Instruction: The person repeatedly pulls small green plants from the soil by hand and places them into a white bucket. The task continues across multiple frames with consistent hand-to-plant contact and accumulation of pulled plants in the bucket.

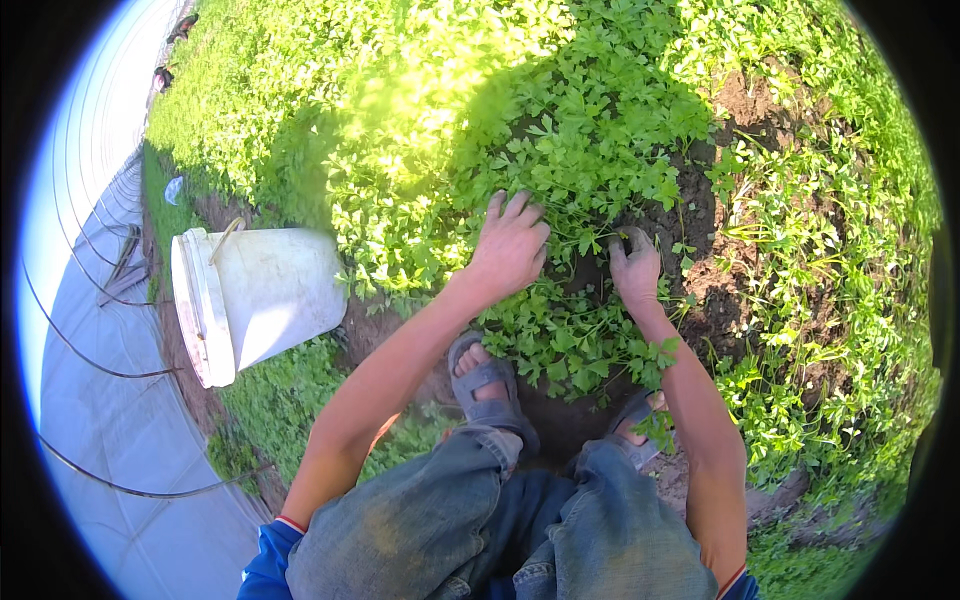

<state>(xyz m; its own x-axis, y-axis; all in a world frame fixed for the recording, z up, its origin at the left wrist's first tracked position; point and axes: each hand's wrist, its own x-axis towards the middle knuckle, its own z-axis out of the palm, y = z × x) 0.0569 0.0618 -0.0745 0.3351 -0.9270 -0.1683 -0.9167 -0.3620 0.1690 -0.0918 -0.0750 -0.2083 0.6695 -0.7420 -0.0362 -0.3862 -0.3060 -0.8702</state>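
Low leafy green plants with lobed leaves, like celery or parsley, grow in brown soil in front of me. My left hand rests among their leaves, palm down, fingers bent into the foliage; whether it grips a stem is hidden. To its right, my right hand reaches down beside a patch of dark soil, its thumb and index finger near thin stems at the edge of the plants. I cannot tell if it pinches one. Both hands are soiled. Leafy stems lie between and below the hands, above my sandals.
A white plastic bucket with a handle lies tilted at the left. Beyond it are plastic sheeting and curved hoops. Uprooted-looking or sparse plants and bare soil lie at the right. People are far off at the upper left.
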